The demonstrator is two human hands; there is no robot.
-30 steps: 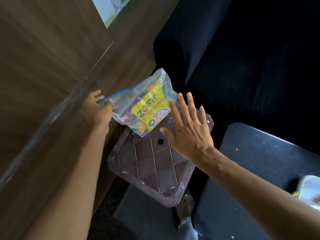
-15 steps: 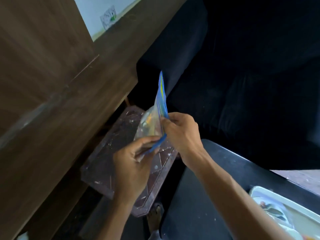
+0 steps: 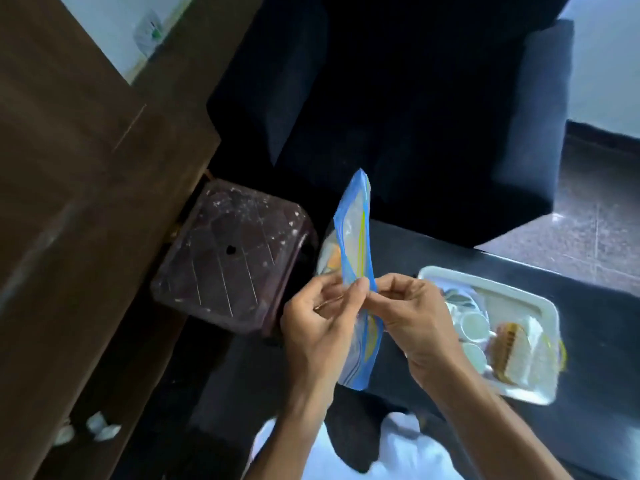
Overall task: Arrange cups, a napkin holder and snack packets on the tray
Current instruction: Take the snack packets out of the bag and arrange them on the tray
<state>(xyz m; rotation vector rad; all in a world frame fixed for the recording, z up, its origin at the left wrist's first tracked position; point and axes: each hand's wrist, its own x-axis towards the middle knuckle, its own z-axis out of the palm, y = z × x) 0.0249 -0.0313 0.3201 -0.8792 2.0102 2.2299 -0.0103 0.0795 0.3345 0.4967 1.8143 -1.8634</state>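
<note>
Head view is showing the left hand [image 3: 318,327] and right hand [image 3: 412,317] each pinching the blue seal strip of the zip bag [image 3: 355,230] between curled fingers and thumb, over the worktop's [image 3: 588,299] left edge, just beside the tray [image 3: 485,277]. Cups [image 3: 472,323] and one wrapped packet [image 3: 512,344] are already lying on the tray; the bagged snacks are probably waiting to come out. The strip is running lengthwise away from the person, its far end pointing up toward the sofa [image 3: 415,116].
</note>
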